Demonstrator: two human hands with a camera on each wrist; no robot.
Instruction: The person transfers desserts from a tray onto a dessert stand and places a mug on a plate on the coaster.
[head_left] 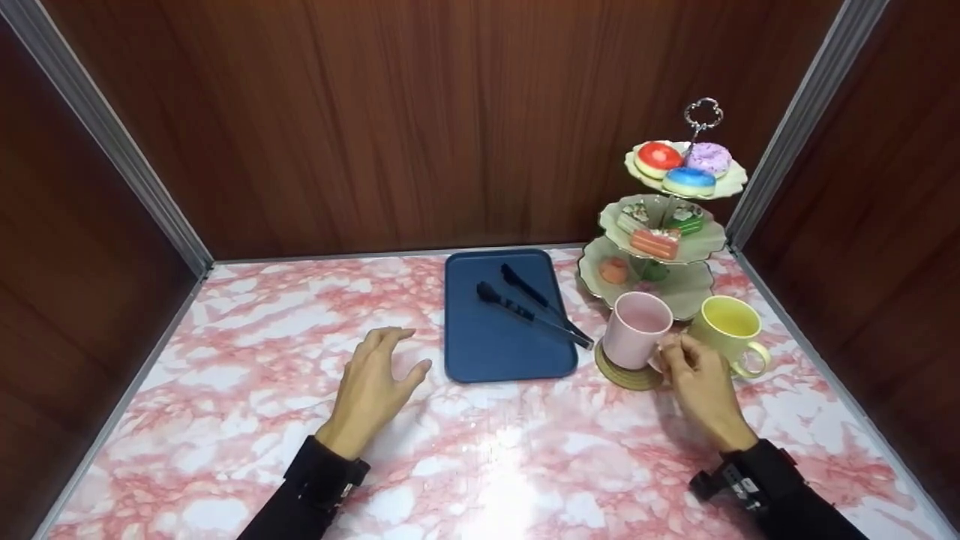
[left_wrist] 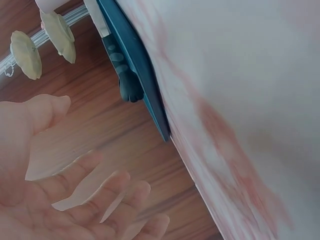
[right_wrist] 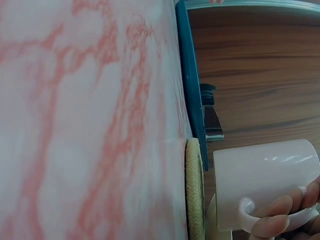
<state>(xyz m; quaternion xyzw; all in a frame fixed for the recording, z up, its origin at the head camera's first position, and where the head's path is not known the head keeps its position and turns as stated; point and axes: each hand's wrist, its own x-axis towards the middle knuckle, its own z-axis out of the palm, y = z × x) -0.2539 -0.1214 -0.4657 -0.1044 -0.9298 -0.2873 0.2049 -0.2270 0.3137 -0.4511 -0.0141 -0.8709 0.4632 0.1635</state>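
My right hand (head_left: 697, 375) pinches the handle of a pink mug (head_left: 636, 334). In the right wrist view a narrow gap separates the base of the mug (right_wrist: 265, 180) from the round woven coaster (right_wrist: 195, 195) under it. Just right of that hand stands a yellow mug (head_left: 724, 330). My left hand (head_left: 371, 386) is held over the table, left of the blue tray (head_left: 502, 360), fingers spread and holding nothing. Two dark utensils with clear handles (head_left: 525, 307), their exact kind unclear, lie across the tray, with their ends past its right edge.
Behind the mugs rises a three-tier cake stand (head_left: 675, 247) with toy donuts (head_left: 690, 181) on top and cake slices (head_left: 654, 244) below. Wooden panels (head_left: 375, 127) enclose the marbled pink-and-white table (head_left: 247, 360) at the back and sides.
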